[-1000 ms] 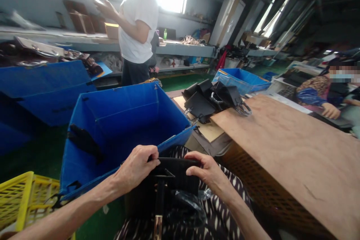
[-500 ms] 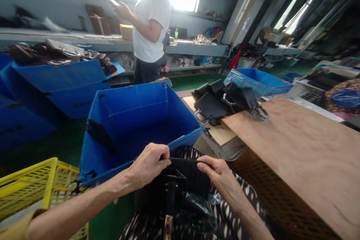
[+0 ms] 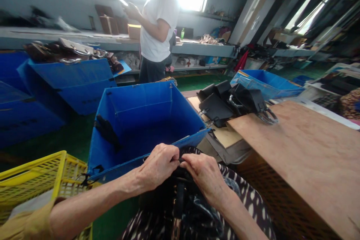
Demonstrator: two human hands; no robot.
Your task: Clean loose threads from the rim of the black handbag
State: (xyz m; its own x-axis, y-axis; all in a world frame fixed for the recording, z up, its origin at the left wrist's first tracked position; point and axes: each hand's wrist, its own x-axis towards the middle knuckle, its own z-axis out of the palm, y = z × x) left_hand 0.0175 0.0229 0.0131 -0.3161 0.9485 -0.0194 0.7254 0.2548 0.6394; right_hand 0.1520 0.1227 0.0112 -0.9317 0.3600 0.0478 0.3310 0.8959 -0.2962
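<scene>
A black bag (image 3: 161, 204) with a gold-coloured metal piece and clear plastic wrap rests on my patterned lap. My left hand (image 3: 161, 165) pinches the bag's top edge. Right beside it, my right hand (image 3: 204, 176) pinches the same dark edge, with the fingertips of both hands nearly touching. The fingers cover the gripped part of the edge. Just beyond my hands stands a blue bin (image 3: 140, 97) with a black strap-like piece on its left wall.
Black bags (image 3: 218, 107) lie on boards at the right, beside a wooden board (image 3: 295, 135). A yellow crate (image 3: 59, 180) stands at lower left. More blue bins (image 3: 84, 78) hold brown bags. A person (image 3: 157, 26) stands behind, holding a flat object.
My right hand has moved left along the bag's edge, up to my left hand. The view has shifted slightly, so the surroundings sit further right.
</scene>
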